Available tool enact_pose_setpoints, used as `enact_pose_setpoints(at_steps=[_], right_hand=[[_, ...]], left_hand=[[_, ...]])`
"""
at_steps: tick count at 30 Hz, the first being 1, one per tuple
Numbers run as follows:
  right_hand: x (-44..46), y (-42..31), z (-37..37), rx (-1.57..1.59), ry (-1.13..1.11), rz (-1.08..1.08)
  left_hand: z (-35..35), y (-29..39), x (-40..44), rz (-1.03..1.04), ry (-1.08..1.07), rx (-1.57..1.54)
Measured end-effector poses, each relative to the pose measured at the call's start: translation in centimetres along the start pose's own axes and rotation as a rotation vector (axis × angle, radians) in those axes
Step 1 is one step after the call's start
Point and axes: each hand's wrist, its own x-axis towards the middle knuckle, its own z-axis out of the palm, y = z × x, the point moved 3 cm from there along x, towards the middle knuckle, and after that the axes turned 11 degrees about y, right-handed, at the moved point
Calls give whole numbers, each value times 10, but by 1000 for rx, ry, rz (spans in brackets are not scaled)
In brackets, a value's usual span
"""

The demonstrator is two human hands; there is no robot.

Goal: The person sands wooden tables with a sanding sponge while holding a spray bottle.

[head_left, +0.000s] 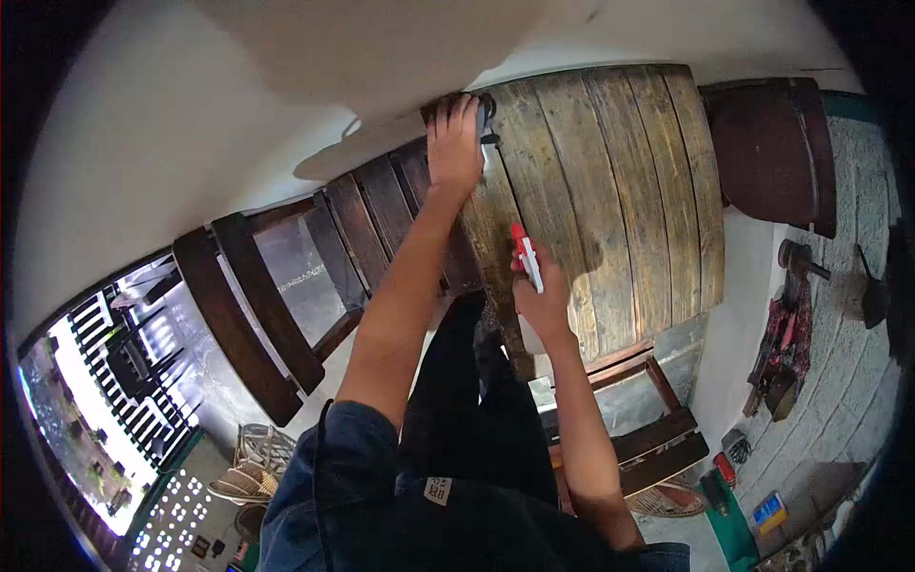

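My left hand (455,143) is at the far left corner of a worn plank table (610,191), its fingers curled over the side of a small dark grey object (484,114). Its kind is hard to make out, since the hand covers much of it. Nearer to me, my right hand (543,300) is wrapped round a spray bottle with a red nozzle and white trigger (526,255). The bottle's body is mostly hidden by the hand and arm. The nozzle points away from me, over the table's left planks.
A dark slatted bench (367,224) adjoins the table's left side. At the right stands a dark brown chair (767,157). Below the near edge is a wooden stool (658,448). Behind the table runs a white wall (286,95). Wicker baskets (253,467) sit lower left.
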Motion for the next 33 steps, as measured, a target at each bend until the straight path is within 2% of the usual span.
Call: enact_pose_setpoints(at_steps=[3, 6, 10, 12, 13, 14, 17, 19, 22, 25, 29, 31, 32, 33], right_hand=[[-8, 5, -7, -72, 20, -35], [-51, 37, -32, -91, 57, -15], [-105, 98, -59, -63, 84, -4], [-135, 129, -69, -45, 69, 35], [-153, 137, -75, -29, 51, 87], [-170, 142, -81, -17, 80, 25], [-214, 176, -94, -29, 52, 15], [-242, 189, -100, -2, 66, 50], [-268, 205, -105, -7, 68, 41], [-276, 212, -100, -10, 31, 131], [-260, 194, -89, -4, 33, 54], [-242, 170, -81, 12, 73, -64], [-231, 163, -79, -4, 33, 53], [-217, 156, -75, -42, 15, 40]], left_hand=[[-8, 12, -16, -6, -19, -20], [-27, 55, -87, 29, 42, -88], [-46, 106, -192, 59, -70, -218], [-60, 131, -246, 92, -83, -222], [-67, 144, -273, 105, -160, -202], [-71, 156, -296, 119, -236, -183], [-83, 185, -360, 152, -315, -122], [-89, 197, -388, 158, -298, -145], [-94, 207, -413, 146, -271, -173], [-98, 211, -417, 144, -284, -152], [-93, 200, -407, 175, -310, -36], [-88, 192, -397, 181, -345, 28], [-84, 187, -390, 168, -348, 55], [-81, 182, -378, 155, -349, 82]])
